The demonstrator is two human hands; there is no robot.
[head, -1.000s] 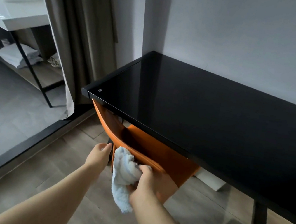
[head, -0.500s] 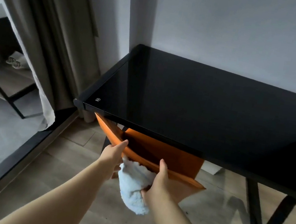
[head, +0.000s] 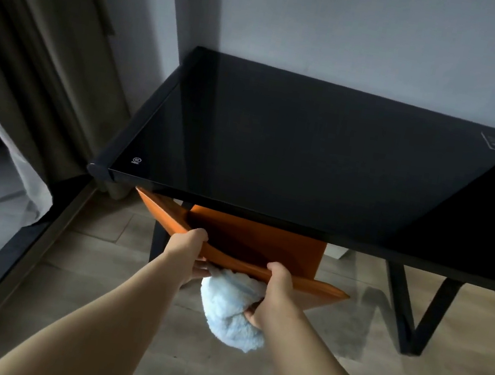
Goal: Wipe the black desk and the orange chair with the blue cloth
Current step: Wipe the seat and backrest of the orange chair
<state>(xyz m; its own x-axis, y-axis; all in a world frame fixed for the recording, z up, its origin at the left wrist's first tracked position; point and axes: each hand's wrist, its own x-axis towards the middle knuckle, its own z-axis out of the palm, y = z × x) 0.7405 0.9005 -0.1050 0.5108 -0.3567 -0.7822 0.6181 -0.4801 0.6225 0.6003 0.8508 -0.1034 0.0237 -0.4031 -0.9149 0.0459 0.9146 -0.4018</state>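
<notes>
Orange chair (head: pixel 250 246) backrest now gripped by both hands; right hand (head: pixel 275 292) also pins blue cloth (head: pixel 230 311), left hand (head: pixel 187 252) curled over rim.

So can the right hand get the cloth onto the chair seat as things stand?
Probably not yet. The orange chair is tucked under the black desk, which covers the seat. The right hand holds both blue cloth and backrest; the left hand grips the backrest too.
</notes>
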